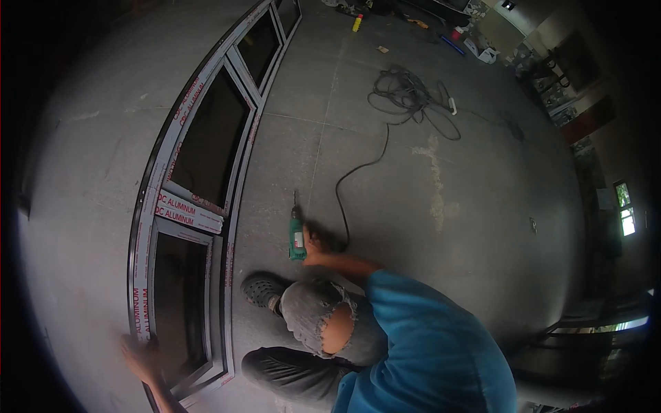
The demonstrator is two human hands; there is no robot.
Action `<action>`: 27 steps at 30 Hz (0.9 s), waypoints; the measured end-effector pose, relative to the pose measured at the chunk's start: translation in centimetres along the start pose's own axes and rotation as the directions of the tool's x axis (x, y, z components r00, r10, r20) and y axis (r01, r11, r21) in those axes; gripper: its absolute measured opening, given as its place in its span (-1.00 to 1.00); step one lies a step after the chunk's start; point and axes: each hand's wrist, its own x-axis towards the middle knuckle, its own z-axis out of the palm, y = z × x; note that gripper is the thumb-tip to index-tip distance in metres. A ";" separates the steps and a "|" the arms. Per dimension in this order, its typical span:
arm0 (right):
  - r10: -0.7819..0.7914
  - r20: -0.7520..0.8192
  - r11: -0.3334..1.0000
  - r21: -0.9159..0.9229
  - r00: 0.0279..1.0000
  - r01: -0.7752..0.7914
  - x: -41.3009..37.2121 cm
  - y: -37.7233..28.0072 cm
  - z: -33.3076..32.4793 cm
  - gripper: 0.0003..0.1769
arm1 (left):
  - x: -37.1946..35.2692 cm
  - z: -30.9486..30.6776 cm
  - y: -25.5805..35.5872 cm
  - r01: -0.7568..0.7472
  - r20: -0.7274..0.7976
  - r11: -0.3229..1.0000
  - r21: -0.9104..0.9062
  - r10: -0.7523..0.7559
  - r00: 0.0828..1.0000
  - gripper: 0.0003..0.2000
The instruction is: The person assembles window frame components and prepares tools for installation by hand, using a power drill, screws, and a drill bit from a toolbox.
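A long aluminum window frame (142,275) lies on the floor along the left. It has dark panes, and its protective tape carries red "CDC ALUMINUM" print. My left hand (143,359) is at the frame's outer edge near the bottom left, its fingers straddling that edge. In my right hand (314,248) is a green power drill (297,241), gripped by its handle low over the floor. The drill's bit (295,197) points away from me, beside the frame and apart from it. Part of the right hand is in shadow.
A black cord (341,182) runs from near the drill to a loose coil (406,93) farther off. A yellow item (357,23), a blue tube (452,45) and other clutter lie at the far end. My bent knee (338,329) and dark clog (261,290) are close to the frame.
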 end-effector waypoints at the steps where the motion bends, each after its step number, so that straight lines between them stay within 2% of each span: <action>1: -0.073 0.000 0.997 -0.005 0.997 0.073 -0.4 0.2 -0.7 0.56 | 0.2 -0.7 0.7 0.033 0.087 0.999 -0.003 -0.033 0.996 -0.54; 2: -0.073 -0.007 0.997 0.004 0.997 0.073 -0.6 0.9 -2.0 0.56 | 0.3 -1.3 1.3 0.066 0.174 0.998 -0.006 -0.064 0.983 -0.53; 4: -0.113 0.225 0.991 -0.039 0.968 0.125 -1.7 1.9 -7.5 0.49 | 0.6 -2.0 1.5 0.065 0.189 0.998 -0.010 -0.062 0.980 -0.52; 5: -0.115 0.210 0.992 -0.021 0.971 0.122 -2.0 2.7 -9.1 0.49 | 0.4 -1.9 1.4 0.089 0.225 0.996 -0.012 -0.084 0.971 -0.52; 6: -0.142 0.255 0.989 0.076 0.956 0.127 -2.3 3.6 -10.5 0.43 | 0.1 -1.6 1.3 0.068 0.208 0.998 -0.011 -0.064 0.976 -0.52; 7: -0.172 0.298 0.977 0.172 0.939 0.124 -2.7 4.4 -12.0 0.38 | -0.3 -1.1 1.5 -0.005 0.048 0.999 -0.038 0.007 0.999 -0.49; 8: -0.170 0.282 0.974 0.193 0.944 0.117 -3.1 4.9 -14.0 0.38 | -0.1 -0.9 2.2 -0.086 -0.113 0.995 -0.056 0.079 0.990 -0.45; 9: -0.157 0.349 0.968 0.238 0.924 0.075 -3.4 4.9 -16.5 0.37 | 0.3 -1.8 4.7 -0.173 -0.134 0.982 -0.073 0.162 0.978 -0.40; 10: -0.151 0.408 0.961 0.274 0.900 0.037 -3.5 4.6 -18.6 0.37 | 0.6 -0.7 6.6 -0.182 -0.155 0.971 -0.152 0.158 0.975 -0.36; 11: -0.204 0.340 0.956 0.272 0.918 0.112 -3.1 4.4 -20.2 0.38 | 0.7 1.7 8.3 -0.360 -0.330 0.922 -0.143 0.298 0.896 -0.33; 12: -0.278 0.308 0.951 0.222 0.910 0.215 -2.8 4.1 -22.0 0.37 | 0.5 2.0 12.1 -0.393 -0.249 0.747 -0.537 0.304 0.919 -0.40; 13: -0.351 0.284 0.934 0.171 0.892 0.313 -2.8 3.4 -23.7 0.35 | 1.1 -0.7 18.1 0.059 0.257 0.657 -0.752 0.209 0.944 -0.53; 14: -0.440 0.251 0.896 0.180 0.862 0.405 -3.1 2.5 -25.3 0.33 | 1.7 -1.7 23.3 0.407 0.519 0.387 -0.827 0.247 0.819 -0.65; 15: -0.527 0.212 0.849 0.179 0.823 0.497 -3.5 1.5 -27.4 0.31 | 2.1 0.8 26.3 0.498 0.527 0.186 -0.847 0.410 0.745 -0.69; 16: -0.593 0.221 0.804 0.212 0.774 0.555 -4.7 0.3 -29.9 0.28 | 2.9 0.2 30.5 0.637 0.640 0.188 -0.748 0.459 0.616 -0.66; 17: -0.653 0.230 0.756 0.245 0.721 0.607 -5.8 -0.7 -31.7 0.25 | 3.5 0.5 34.2 0.772 0.716 0.091 -0.629 0.455 0.530 -0.52; 18: -0.757 0.141 0.650 0.266 0.638 0.712 -5.9 -1.0 -32.4 0.24 | 4.4 1.0 37.8 0.873 0.738 -0.083 -0.480 0.500 0.454 -0.42; 19: -0.843 0.055 0.528 0.272 0.535 0.805 -5.7 -1.2 -32.9 0.23 | 5.9 -1.4 42.2 0.912 0.761 -0.259 -0.317 0.504 0.408 -0.40; 20: -0.875 0.065 0.473 0.323 0.480 0.820 -6.3 -1.6 -34.1 0.21 | 7.8 -3.5 45.6 0.897 0.774 -0.419 -0.141 0.518 0.363 -0.37; 21: -0.903 0.073 0.417 0.381 0.423 0.825 -6.7 -1.5 -34.9 0.20 | 9.2 -2.9 47.3 0.829 0.728 -0.526 -0.189 0.492 0.478 -0.42; 22: -0.951 -0.235 0.149 0.227 0.203 0.962 -6.4 -0.9 -34.6 0.19 | 10.3 -1.7 49.0 0.750 0.680 -0.623 -0.224 0.451 0.578 -0.47; 23: -0.938 -0.100 0.302 0.236 0.332 0.924 -7.3 -0.3 -36.5 0.16 | 11.4 1.2 49.3 0.675 0.609 -0.714 -0.184 0.457 0.649 -0.60; 24: -0.890 0.044 0.450 0.236 0.453 0.861 -8.6 0.3 -38.1 0.14 | 12.3 1.0 50.1 0.693 0.631 -0.698 -0.180 0.459 0.626 -0.60; 25: -0.885 0.049 0.457 0.270 0.462 0.847 -8.7 1.8 -38.5 0.14 | 13.0 0.2 51.0 0.721 0.658 -0.682 -0.126 0.486 0.575 -0.64; 26: -0.853 -0.035 0.475 0.362 0.521 0.802 -8.9 3.5 -38.9 0.06 | 13.6 -0.8 51.9 0.742 0.682 -0.667 -0.067 0.512 0.522 -0.65; 27: -0.804 -0.113 0.483 0.450 0.584 0.751 -9.3 4.8 -39.4 -0.02 | 14.0 -3.4 54.0 0.749 0.767 -0.645 -0.150 0.402 0.500 -0.67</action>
